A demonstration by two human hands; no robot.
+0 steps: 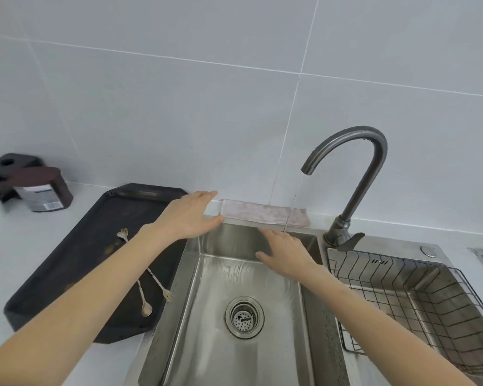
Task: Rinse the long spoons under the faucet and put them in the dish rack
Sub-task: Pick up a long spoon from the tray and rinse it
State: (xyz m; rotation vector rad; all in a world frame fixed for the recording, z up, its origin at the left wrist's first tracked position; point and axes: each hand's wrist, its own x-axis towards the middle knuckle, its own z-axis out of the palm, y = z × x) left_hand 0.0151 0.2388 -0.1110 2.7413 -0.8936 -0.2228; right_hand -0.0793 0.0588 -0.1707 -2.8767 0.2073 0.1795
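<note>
Long thin pale utensils lie on a black tray (76,263) left of the sink. One spoon (143,299) has its bowl toward me, a fork-tipped one (160,285) crosses beside it, and a third (123,234) lies farther back, partly under my left forearm. The faucet (357,174) runs a thin stream into the steel sink (207,344). My left hand (188,215) hovers flat over the sink's back left corner, fingers apart, empty. Just left of the stream, my right hand (283,253) is over the basin, open and empty. The wire dish rack (407,296) sits empty in the right basin.
A folded pinkish cloth (262,213) lies along the sink's back rim against the tiled wall. Dark containers (39,188) stand at the back left of the white counter. The drain strainer (244,317) sits in the basin floor.
</note>
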